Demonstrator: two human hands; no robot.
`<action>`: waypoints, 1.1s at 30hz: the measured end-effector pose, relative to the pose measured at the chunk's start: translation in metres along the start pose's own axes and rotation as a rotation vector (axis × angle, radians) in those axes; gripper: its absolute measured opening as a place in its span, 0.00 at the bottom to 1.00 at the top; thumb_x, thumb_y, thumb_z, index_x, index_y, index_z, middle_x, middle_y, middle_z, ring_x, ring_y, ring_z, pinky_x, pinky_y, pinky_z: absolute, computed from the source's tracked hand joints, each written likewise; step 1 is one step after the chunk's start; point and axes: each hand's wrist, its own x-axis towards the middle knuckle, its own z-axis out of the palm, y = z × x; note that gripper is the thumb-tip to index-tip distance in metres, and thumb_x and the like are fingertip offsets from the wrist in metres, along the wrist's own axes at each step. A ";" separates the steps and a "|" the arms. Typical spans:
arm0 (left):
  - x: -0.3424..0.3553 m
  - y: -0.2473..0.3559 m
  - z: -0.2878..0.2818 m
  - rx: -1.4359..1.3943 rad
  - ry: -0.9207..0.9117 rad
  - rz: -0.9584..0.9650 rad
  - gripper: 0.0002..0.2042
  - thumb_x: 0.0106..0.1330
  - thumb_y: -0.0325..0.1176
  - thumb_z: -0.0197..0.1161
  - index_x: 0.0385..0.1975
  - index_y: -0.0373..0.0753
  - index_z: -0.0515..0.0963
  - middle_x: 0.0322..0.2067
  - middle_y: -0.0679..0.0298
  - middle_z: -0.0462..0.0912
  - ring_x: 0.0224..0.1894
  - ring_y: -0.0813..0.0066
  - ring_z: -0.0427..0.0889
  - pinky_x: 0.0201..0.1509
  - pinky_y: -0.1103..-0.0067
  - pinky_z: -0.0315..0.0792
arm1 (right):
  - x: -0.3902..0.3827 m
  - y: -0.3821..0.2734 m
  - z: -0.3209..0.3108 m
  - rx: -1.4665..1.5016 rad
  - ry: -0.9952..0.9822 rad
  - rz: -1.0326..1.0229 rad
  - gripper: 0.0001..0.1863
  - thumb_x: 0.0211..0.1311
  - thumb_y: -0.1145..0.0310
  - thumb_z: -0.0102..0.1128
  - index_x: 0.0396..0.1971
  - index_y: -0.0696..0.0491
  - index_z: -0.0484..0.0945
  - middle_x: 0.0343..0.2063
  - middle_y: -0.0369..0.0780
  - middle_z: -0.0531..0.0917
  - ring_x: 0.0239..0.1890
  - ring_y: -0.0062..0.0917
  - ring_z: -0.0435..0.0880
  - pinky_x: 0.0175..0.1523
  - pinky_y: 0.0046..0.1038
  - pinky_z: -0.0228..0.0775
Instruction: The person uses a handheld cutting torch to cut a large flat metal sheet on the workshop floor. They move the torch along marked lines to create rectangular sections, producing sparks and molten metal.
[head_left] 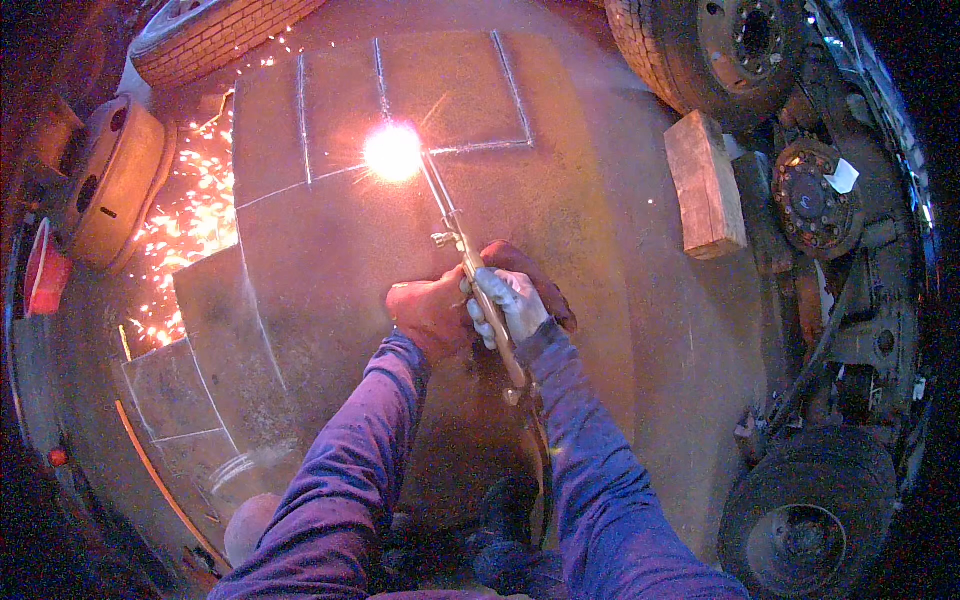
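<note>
From the head camera: both hands were clenched on the long brass cutting torch [470,265], right hand [515,300] over the handle, left hand [432,315] steadying beside it. Beyond the grip, its flame [393,152] bit the chalk-lined rusty steel plate [560,220]. The torch looked rigid and probably light; holding it well back kept fingers from the heat.

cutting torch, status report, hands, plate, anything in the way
Both hands, left hand and right hand, shut on cutting torch. Flame on chalk-marked steel plate. Sparks spraying left; cut line unobstructed.

Rust-brown steel plate [400,250], white chalk grid [440,90]
</note>
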 end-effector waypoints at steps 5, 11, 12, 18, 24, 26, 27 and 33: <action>-0.021 0.008 0.022 0.083 0.136 0.044 0.11 0.74 0.42 0.61 0.30 0.45 0.80 0.27 0.67 0.83 0.28 0.71 0.81 0.31 0.74 0.75 | 0.000 -0.001 0.000 -0.016 0.003 -0.003 0.26 0.70 0.41 0.60 0.42 0.53 0.77 0.20 0.35 0.76 0.14 0.19 0.72 0.17 0.24 0.66; -0.045 0.015 0.055 -0.014 0.063 0.108 0.13 0.71 0.43 0.69 0.29 0.42 0.81 0.24 0.68 0.83 0.24 0.71 0.82 0.27 0.73 0.76 | -0.001 -0.004 0.001 -0.038 0.003 0.007 0.26 0.70 0.41 0.60 0.43 0.53 0.78 0.20 0.35 0.76 0.15 0.19 0.72 0.17 0.24 0.66; -0.043 0.015 0.054 -0.036 0.116 0.050 0.12 0.72 0.44 0.66 0.29 0.43 0.80 0.24 0.68 0.83 0.24 0.70 0.81 0.27 0.72 0.75 | -0.001 -0.005 0.001 -0.039 0.006 0.011 0.26 0.70 0.41 0.60 0.43 0.53 0.78 0.20 0.34 0.76 0.15 0.19 0.72 0.17 0.24 0.66; -0.025 0.013 0.032 0.120 0.043 0.116 0.13 0.74 0.45 0.61 0.27 0.48 0.78 0.22 0.68 0.80 0.22 0.71 0.78 0.24 0.72 0.72 | 0.000 -0.005 0.000 -0.022 0.009 0.033 0.24 0.71 0.43 0.59 0.42 0.52 0.78 0.20 0.34 0.77 0.14 0.19 0.73 0.17 0.24 0.66; -0.024 0.009 0.034 0.193 0.029 0.116 0.14 0.74 0.43 0.63 0.25 0.47 0.77 0.20 0.68 0.79 0.20 0.71 0.76 0.22 0.73 0.70 | 0.001 -0.006 -0.002 -0.024 0.002 0.027 0.24 0.70 0.43 0.59 0.42 0.52 0.78 0.20 0.34 0.77 0.14 0.20 0.72 0.17 0.24 0.66; -0.023 0.008 0.038 0.038 0.164 0.118 0.14 0.73 0.41 0.65 0.24 0.46 0.77 0.20 0.68 0.79 0.20 0.71 0.75 0.21 0.72 0.69 | 0.001 -0.006 -0.002 -0.030 0.004 0.019 0.24 0.70 0.43 0.59 0.42 0.52 0.78 0.20 0.34 0.77 0.14 0.19 0.73 0.17 0.24 0.66; -0.022 0.009 0.038 0.048 0.112 0.099 0.11 0.75 0.41 0.61 0.29 0.45 0.78 0.23 0.68 0.80 0.22 0.72 0.77 0.24 0.73 0.71 | 0.001 -0.006 -0.002 -0.032 0.005 0.019 0.24 0.70 0.43 0.59 0.42 0.52 0.78 0.20 0.34 0.77 0.14 0.19 0.73 0.17 0.24 0.66; -0.022 0.013 0.032 0.026 -0.079 0.009 0.13 0.77 0.45 0.59 0.34 0.43 0.80 0.25 0.69 0.82 0.22 0.72 0.77 0.26 0.73 0.73 | 0.002 -0.007 -0.003 -0.017 -0.009 0.020 0.26 0.65 0.38 0.64 0.39 0.49 0.78 0.19 0.33 0.78 0.14 0.20 0.75 0.17 0.25 0.68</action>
